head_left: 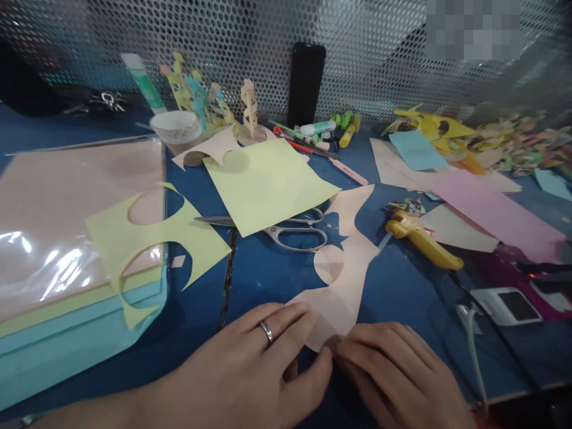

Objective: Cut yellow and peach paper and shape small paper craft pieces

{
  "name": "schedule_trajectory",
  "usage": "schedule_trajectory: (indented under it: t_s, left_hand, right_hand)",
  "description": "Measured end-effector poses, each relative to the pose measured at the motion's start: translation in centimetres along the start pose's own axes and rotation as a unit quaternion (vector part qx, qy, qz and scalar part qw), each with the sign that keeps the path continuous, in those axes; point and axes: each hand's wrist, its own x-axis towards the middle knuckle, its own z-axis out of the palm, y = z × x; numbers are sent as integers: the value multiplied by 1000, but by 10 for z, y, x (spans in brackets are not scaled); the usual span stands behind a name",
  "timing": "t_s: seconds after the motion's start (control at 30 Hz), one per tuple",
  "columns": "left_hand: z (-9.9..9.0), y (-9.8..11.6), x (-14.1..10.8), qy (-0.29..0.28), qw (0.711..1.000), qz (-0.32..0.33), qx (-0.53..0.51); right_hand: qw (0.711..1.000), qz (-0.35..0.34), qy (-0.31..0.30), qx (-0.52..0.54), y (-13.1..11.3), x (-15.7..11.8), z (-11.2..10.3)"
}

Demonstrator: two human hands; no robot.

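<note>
The fingers of the ringed left hand (241, 363) are curling over the lower edge of a cut peach paper sheet (344, 280), with the thumb pressing in beside its bottom tip, while the fingers of the right hand (393, 372) are closing on that same tip from the other side, so both hands are grasping the paper rather than resting open. The sheet is rising away from the fingertips across a blue work table (250, 286), its scalloped edges pointing toward a pair of steel scissors (295, 232), which are lying partly under a pale yellow square of paper (268, 185). Just right of the sheet, a yellow hot glue gun (417, 238) is lying on its side. To the left, a cut yellow-green sheet (152, 238) is overlapping a stack of coloured paper (67, 238) in a glossy plastic sleeve. Farther back, small paper sculptures (192, 89) and a black phone (306, 83) are standing before a perforated metal screen (223, 47). A green-and-white tube (143, 80) and a glue stick (317, 128) are carrying labels, but their writing is too blurred and small to read.
</note>
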Motion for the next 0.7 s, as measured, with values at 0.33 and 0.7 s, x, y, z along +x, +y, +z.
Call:
schedule_trajectory:
  t_s: [0.33, 0.7]
  left_hand:
    - [3, 3, 1, -3, 1000, -1, 20]
    - [1, 1, 2, 9, 1000, 3, 5]
  right_hand:
    - [1000, -5, -27, -8, 0, 3, -3]
    - [991, -79, -37, -98, 0, 0, -5]
